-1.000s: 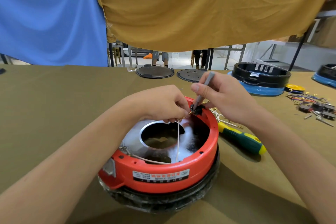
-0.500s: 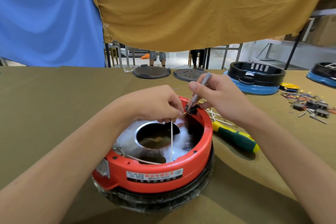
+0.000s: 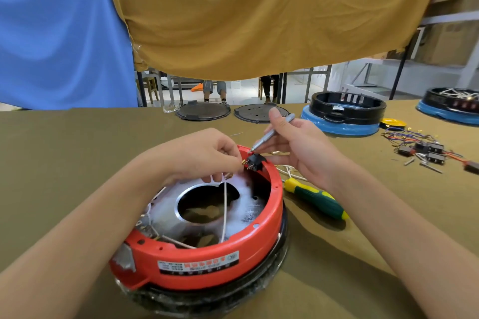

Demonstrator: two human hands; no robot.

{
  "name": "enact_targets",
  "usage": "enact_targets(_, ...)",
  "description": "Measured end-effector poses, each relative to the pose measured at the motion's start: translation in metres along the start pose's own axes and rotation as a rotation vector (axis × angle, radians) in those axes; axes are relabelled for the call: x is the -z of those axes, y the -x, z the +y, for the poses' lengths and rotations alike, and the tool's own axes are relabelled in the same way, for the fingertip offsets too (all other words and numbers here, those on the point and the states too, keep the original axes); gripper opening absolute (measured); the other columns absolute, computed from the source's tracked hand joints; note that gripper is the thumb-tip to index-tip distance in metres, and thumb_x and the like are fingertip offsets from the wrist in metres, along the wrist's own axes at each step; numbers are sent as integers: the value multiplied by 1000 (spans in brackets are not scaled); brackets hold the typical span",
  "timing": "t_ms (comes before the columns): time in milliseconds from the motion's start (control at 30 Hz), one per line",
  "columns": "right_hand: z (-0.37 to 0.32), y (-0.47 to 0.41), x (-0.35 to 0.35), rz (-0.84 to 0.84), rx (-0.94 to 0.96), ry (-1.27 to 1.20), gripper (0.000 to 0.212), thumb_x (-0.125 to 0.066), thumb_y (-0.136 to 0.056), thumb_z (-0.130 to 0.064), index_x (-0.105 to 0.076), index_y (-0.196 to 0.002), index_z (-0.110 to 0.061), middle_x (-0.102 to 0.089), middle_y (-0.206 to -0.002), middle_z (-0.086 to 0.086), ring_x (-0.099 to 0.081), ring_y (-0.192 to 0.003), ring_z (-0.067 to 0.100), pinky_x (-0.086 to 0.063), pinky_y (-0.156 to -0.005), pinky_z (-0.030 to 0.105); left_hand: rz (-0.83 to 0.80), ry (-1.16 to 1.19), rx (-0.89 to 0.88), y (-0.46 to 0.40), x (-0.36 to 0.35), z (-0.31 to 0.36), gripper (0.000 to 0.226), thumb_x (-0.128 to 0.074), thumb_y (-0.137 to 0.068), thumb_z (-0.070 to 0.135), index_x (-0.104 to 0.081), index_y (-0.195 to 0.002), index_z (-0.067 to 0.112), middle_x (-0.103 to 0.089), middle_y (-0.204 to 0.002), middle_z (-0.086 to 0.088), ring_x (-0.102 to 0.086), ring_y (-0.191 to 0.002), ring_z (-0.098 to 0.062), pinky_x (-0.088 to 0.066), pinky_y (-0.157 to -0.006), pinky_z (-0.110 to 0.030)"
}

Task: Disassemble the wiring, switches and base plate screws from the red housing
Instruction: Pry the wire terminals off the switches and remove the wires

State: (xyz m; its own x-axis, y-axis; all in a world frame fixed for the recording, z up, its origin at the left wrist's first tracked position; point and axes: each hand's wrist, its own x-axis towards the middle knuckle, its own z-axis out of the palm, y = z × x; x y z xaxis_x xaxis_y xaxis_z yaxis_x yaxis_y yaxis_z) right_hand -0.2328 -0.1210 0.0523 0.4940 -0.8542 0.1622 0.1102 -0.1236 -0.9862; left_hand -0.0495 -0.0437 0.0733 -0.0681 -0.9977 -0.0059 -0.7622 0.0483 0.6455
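The red housing [image 3: 207, 264] lies upside down on the table in front of me, its shiny metal base plate [image 3: 168, 212] showing inside. A black switch [image 3: 256, 162] with brass terminals sits in the far rim. My left hand [image 3: 204, 155] pinches the brass end of a white wire [image 3: 224, 210] just left of the switch. My right hand [image 3: 295, 145] grips a thin grey tool [image 3: 272, 133] like a pen, its tip touching the top of the switch.
A green and yellow screwdriver [image 3: 316, 198] lies right of the housing beside loose white wires [image 3: 290, 171]. Removed switches and coloured wires [image 3: 420, 147] lie at the far right. Two black housings on blue bases [image 3: 344, 116] and two dark round plates [image 3: 203, 111] stand at the back.
My left hand has pulled the white wire's brass end a little away from the switch, so the terminals now show. The right hand and tool stay at the switch.
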Motion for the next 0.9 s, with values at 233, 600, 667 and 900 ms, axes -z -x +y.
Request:
enact_targets(233,4,-3,-1,141,-10,-178,41,-59,-93,-49,-64,-87,-8,-75,-82,12,-75,-81,23,-61,-67,34,-39,50,-69,2,3,1,7,-69,-92,28,-73,-90,23,-74,-73,5,-62,-62,-5,-51,-59,-20)
enact_targets(600,11,-2,-9,140,126,-154,37,-57,-91,-52,-66,-86,-16,-52,-58,-5,-53,-55,10,-53,-58,25,-43,-43,-118,7,4,3,13,-63,-96,25,-76,-96,25,-71,-72,15,-63,-61,-2,-52,-59,-19)
enact_targets(667,11,-1,-13,124,163,-154,35,-55,-93,-48,-68,-90,-15,-61,-64,-2,-61,-62,12,-56,-65,27,-36,-31,-132,9,9,5,15,-62,-97,22,-75,-103,25,-72,-73,14,-62,-61,-1,-52,-57,-17)
enact_targets(900,7,12,-24,18,282,130,10,-66,-95,-14,-64,-96,-4,-74,-87,11,-71,-82,23,-58,-84,35,-112,54,-108,24,41,-1,21,-59,-99,15,-70,-115,23,-77,-99,7,-71,-84,-8,-57,-74,-21)
